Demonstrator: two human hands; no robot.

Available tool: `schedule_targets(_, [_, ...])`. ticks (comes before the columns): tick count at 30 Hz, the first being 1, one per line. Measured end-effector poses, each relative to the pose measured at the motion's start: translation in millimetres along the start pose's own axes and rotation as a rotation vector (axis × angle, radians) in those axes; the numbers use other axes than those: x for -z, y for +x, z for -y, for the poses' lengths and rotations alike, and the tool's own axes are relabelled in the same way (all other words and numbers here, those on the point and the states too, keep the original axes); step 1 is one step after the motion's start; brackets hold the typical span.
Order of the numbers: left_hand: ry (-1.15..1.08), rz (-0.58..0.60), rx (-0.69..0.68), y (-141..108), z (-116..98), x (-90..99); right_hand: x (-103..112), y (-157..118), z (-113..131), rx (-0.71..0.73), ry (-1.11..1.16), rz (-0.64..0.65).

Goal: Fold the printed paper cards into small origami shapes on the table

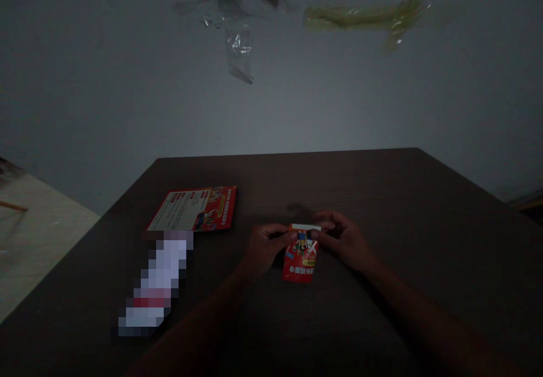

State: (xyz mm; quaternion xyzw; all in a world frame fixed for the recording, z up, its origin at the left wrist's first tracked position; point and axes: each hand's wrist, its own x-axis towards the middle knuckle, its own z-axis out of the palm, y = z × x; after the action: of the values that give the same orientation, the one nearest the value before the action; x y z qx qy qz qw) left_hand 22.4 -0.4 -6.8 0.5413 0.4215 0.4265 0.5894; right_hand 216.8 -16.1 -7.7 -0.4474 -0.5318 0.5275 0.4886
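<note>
And here we are, just below the centre of the frame: a small red printed sheet (299, 261) tilts between two hands over the dark table (360, 185). The left hand (265, 247) comes in from the lower left and pinches the sheet's upper left edge, thumb on the printed face. Opposite, the right hand (343, 241) has its thumb on the upper right corner, other fingers loosely curled behind, a light pinch there. A white strip runs along the sheet's top edge, cartoon figures below it, lettering lower down.

Over to centre left, a larger red-and-white printed piece (190, 210) lies flat on the tabletop. Just below it sits a pale object (156, 281) with a red band, pixelated beyond recognition. Up top, the grey wall (127, 72) carries clear tape (240, 55) at upper centre and yellowish tape (352, 18) at upper right. Pale floor (42, 241) shows at far left.
</note>
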Motion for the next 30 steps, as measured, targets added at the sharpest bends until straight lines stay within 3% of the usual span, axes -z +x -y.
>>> schedule_targets(16, [0.106,-0.100,0.017,-5.3,-7.5,-2.7,-6.8,-0.6,3.0,-0.136,0.139,0.043])
schedule_targets(30, [0.103,-0.103,0.006,-6.3,-8.7,-3.2,-7.7,-2.6,5.6,-0.130,0.157,0.038])
